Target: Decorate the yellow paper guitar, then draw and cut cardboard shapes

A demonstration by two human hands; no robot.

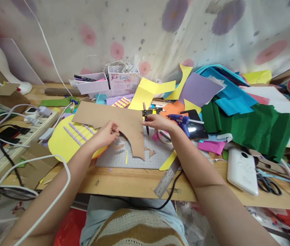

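A brown cardboard sheet (109,118) with a curved cut-out in its lower edge is lifted just above a grey cutting mat (134,157). My left hand (106,135) pinches the lower edge of the cardboard near the cut-out. My right hand (157,122) grips the right edge of the cardboard and also holds a thin dark pen or craft knife (146,118), tip down. Small cardboard offcuts (148,152) lie on the mat below. A yellow disc with purple strips (70,138) lies left of the mat, partly under the cardboard.
A blue glue gun (182,121) rests on a dark tablet right of my right hand. A metal ruler (167,177) lies at the table's front edge. Coloured paper and green felt (257,126) pile up at right. Scissors (267,184), a white box (242,171) and cables (19,171) crowd the sides.
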